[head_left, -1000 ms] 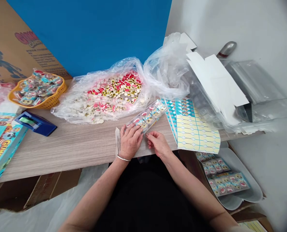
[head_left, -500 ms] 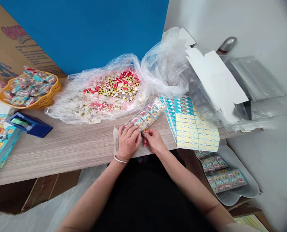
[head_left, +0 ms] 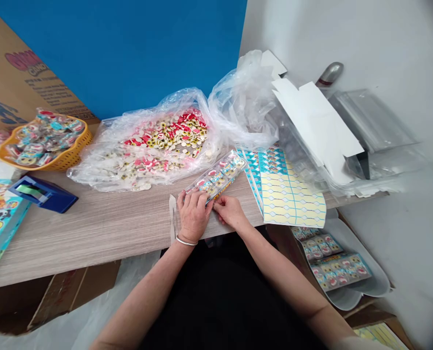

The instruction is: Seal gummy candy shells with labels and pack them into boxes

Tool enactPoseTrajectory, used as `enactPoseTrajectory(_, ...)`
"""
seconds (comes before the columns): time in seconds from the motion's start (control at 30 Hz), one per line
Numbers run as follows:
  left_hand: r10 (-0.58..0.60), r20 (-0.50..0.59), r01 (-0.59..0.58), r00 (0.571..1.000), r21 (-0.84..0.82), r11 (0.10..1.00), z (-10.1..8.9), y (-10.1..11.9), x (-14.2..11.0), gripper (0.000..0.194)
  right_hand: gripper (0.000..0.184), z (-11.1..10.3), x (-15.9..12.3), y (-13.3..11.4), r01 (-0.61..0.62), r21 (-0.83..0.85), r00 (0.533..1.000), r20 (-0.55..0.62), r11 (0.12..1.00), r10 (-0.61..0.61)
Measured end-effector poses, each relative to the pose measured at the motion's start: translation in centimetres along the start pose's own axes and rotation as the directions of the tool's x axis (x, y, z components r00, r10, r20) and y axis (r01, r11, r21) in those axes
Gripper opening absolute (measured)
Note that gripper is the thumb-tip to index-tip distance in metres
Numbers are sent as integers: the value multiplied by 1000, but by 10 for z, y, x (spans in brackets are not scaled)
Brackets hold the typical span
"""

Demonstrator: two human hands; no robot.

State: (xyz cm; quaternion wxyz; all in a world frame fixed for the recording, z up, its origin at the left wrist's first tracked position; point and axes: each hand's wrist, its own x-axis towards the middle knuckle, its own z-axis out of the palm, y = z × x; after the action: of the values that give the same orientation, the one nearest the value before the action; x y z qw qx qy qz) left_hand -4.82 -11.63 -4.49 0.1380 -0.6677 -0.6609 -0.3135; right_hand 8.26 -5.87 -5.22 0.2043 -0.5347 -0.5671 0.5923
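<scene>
A long clear plastic tray of wrapped candies (head_left: 219, 176) lies slanted on the wooden table (head_left: 92, 228) near its front edge. My left hand (head_left: 191, 215), with a bangle on the wrist, has its fingers curled over the tray's near end. My right hand (head_left: 230, 213) pinches the same end from the right side. A white paper strip (head_left: 172, 218) lies just left of my left hand.
A clear bag of loose candies (head_left: 158, 141) lies behind the tray. Sticker sheets (head_left: 285, 189) lie to the right, white cartons (head_left: 318, 121) and clear trays behind them. An orange basket (head_left: 43, 141) and blue tape dispenser (head_left: 43, 193) stand left. Filled trays (head_left: 333, 265) sit low right.
My right hand has closed in on the tray's near end and now pinches it next to my left hand. The view has shifted slightly.
</scene>
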Motion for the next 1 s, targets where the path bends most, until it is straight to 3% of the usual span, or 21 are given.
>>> enactPoseTrajectory(0.23, 64, 75, -64, 995, -7, 998, -8, -7, -2, 40, 18, -25, -20, -7, 181, -258, 977, -68, 949, -204)
enactPoseTrajectory(0.37, 84, 54, -81, 995, -64, 995, -10, -10, -5, 42, 15, -44, -28, -7, 274, -399, 937, -92, 875, -336)
enactPoseTrajectory(0.47, 68, 15, -67, 998, -61, 996, -12, -9, -5, 44, 13, -53, -29, -12, 352, -468, 882, -125, 811, -455)
enactPoseTrajectory(0.53, 36, 10, -35, 999, -29, 999, -14, -8, -6, 50, 18, -58, -27, -19, 410, -578, 817, -111, 705, -566)
enactPoseTrajectory(0.63, -62, 46, 61, 997, 17, 998, -15, -13, -6, 68, 50, -68, -13, -36, 467, -784, 719, 67, 409, -692)
enactPoseTrajectory(0.7, -96, 74, 97, 993, -11, 995, -14, -20, -5, 76, 72, -75, 4, -49, 480, -849, 703, 223, 220, -676)
enactPoseTrajectory(0.77, -64, 112, 73, 992, -80, 994, -14, -30, -3, 72, 88, -82, 22, -60, 493, -861, 730, 330, 126, -598)
enactPoseTrajectory(0.87, 42, 179, -10, 983, -176, 984, -21, -51, 3, 59, 102, -88, 37, -70, 535, -837, 764, 424, 111, -487)
enactPoseTrajectory(1.0, 194, 279, -114, 940, -280, 953, -43, -88, 7, 58, 104, -85, 23, -72, 578, -807, 736, 451, 121, -506)
